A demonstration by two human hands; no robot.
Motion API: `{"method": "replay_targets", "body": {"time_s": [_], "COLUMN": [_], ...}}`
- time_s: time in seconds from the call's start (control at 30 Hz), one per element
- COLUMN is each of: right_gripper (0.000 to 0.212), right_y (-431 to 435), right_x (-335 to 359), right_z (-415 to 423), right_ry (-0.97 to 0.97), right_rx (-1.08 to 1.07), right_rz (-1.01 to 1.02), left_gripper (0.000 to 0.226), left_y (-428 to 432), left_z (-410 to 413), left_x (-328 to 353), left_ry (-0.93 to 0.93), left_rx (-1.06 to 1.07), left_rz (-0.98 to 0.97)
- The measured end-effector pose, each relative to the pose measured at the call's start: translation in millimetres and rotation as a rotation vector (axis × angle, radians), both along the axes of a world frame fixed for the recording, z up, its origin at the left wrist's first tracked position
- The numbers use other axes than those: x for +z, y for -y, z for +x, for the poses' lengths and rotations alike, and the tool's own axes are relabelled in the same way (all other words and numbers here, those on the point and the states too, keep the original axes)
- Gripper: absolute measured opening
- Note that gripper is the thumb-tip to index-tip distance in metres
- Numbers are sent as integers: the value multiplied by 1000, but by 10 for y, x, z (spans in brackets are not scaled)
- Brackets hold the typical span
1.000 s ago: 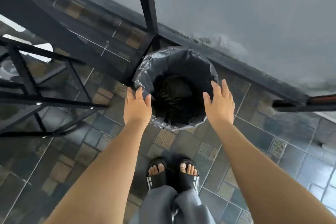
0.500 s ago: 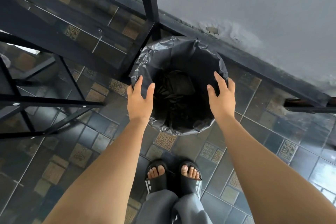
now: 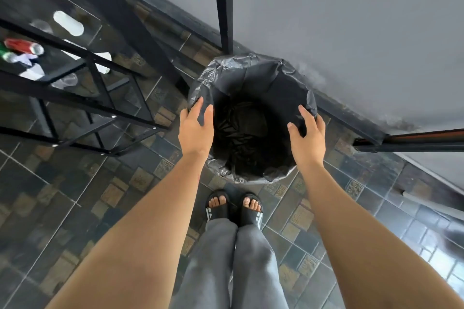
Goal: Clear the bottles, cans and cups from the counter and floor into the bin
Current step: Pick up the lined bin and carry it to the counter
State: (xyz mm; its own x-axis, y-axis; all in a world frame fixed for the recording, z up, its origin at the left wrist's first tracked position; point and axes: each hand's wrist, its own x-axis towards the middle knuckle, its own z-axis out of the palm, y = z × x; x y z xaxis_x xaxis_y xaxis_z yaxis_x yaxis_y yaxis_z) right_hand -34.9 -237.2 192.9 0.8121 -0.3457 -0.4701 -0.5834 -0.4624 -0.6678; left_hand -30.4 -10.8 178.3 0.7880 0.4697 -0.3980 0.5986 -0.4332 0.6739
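A round bin (image 3: 251,64) lined with a black plastic bag stands on the tiled floor against the grey wall. It looks dark inside, and only crumpled liner shows. My left hand (image 3: 195,130) grips the bin's left rim, thumb inside and fingers outside. My right hand (image 3: 307,133) grips the right rim the same way. At the far left, seen through a black metal frame, lie a red can (image 3: 23,45), a green can (image 3: 6,54), a white cup (image 3: 68,23) and a clear cup (image 3: 67,80). Whether they lie on glass or on the floor I cannot tell.
The black metal frame (image 3: 82,108) with crossbars stands left of the bin. One upright post (image 3: 223,2) rises just behind the bin. A dark bar (image 3: 411,139) juts out at the right. My feet in black sandals (image 3: 233,204) stand right in front of the bin.
Both hands have moved forward from just short of the bin onto its rim and closed on it. The view has shifted, and the cans and cups now show at the left.
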Motion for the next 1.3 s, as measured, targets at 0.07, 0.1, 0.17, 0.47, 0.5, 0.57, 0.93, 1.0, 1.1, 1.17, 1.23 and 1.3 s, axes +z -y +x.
{"method": "replay_targets", "body": {"time_s": [0.07,0.1,0.17,0.47,0.5,0.57,0.93,1.0,1.1,1.17,1.23,1.3], "right_gripper": [48,48,47,42,41,41,43,45,49,52,52,51], "right_y": [6,3,2,-223,-275,-373,-1685,-1995,-2493,-2847,-3203,-3554], "right_x": [452,680,1076,2481,2591,2760,3429,3498,3556,3591,3617,3646], "right_z": [-84,-130,-208,-608,-663,-763,-1689,-1913,-2209,-2395,-2555,-2669], "right_ry": [4,13,34,213,230,255,386,416,441,444,469,477], "right_rx": [25,40,64,156,181,232,395,412,442,466,481,483], "right_rz": [8,7,2,-11,-11,-18,115,156,200,225,255,311], "left_gripper": [46,46,47,46,48,51,50,50,48,48,47,46], "left_y": [-17,-30,-55,-243,-296,-416,-1590,-1856,-2288,-2603,-2943,-3286], "left_z": [-104,-163,-259,-919,-1018,-1199,-2601,-2879,-3270,-3515,-3715,-3862], "left_x": [446,667,1062,2506,2612,2763,3502,3609,3745,3830,3914,4003], "left_ry": [4,7,13,55,57,70,191,212,217,221,221,217], "left_rx": [7,10,17,132,142,165,442,476,535,557,566,577], "left_rz": [2,0,4,13,2,-21,-2,21,58,87,135,186]}}
